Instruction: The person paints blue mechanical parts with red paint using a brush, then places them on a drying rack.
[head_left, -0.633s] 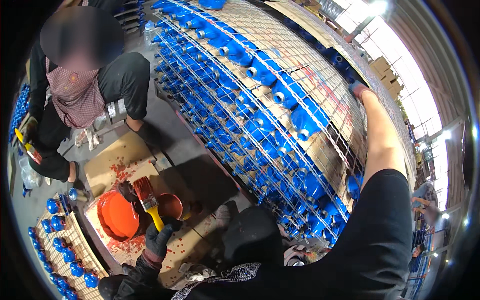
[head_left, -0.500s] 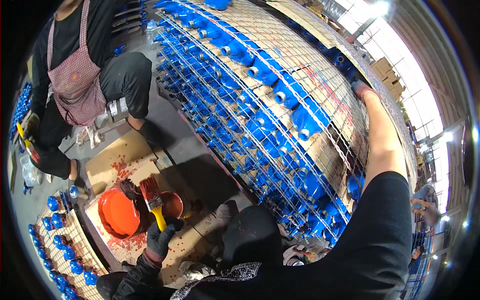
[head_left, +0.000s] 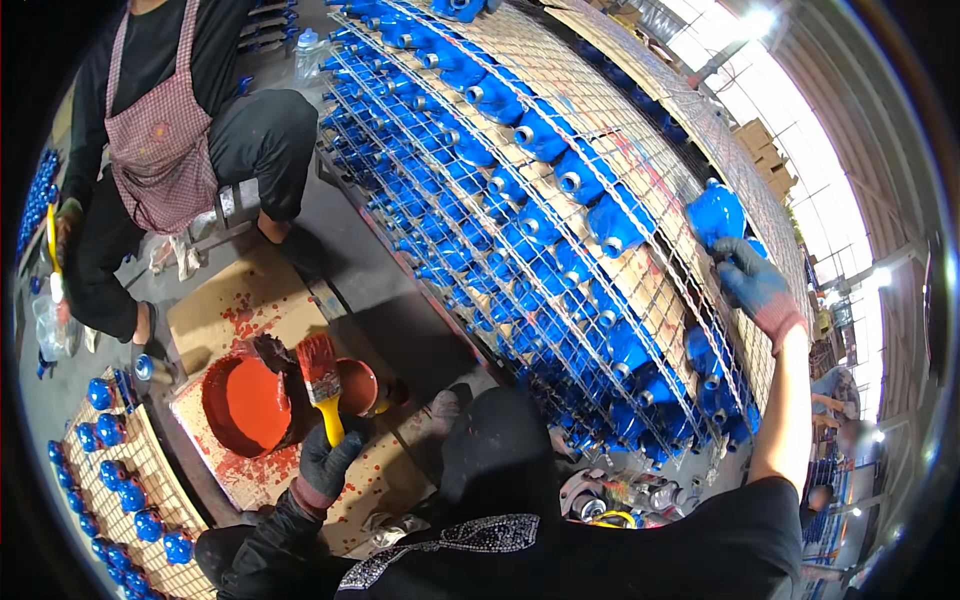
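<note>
My left hand (head_left: 325,462), in a dark glove, grips the yellow handle of a paintbrush (head_left: 320,375) with red-stained bristles pointing up. The brush stands beside a round basin of red paint (head_left: 245,405) and a smaller red cup (head_left: 358,385). My right arm reaches far up and right. My right hand (head_left: 755,285), in a blue and red glove, holds a blue cast fitting (head_left: 716,212) just above the top shelf of a wire rack (head_left: 655,215).
The wire rack's shelves carry several rows of blue fittings on cardboard. A person in a checked apron (head_left: 160,150) crouches at upper left. Paint-spattered cardboard (head_left: 225,310) lies under the basin. A wire tray of blue fittings (head_left: 120,490) sits at lower left.
My right hand has drawn back from the rack top toward me, now with a blue fitting in it. The brush and left hand have barely moved.
</note>
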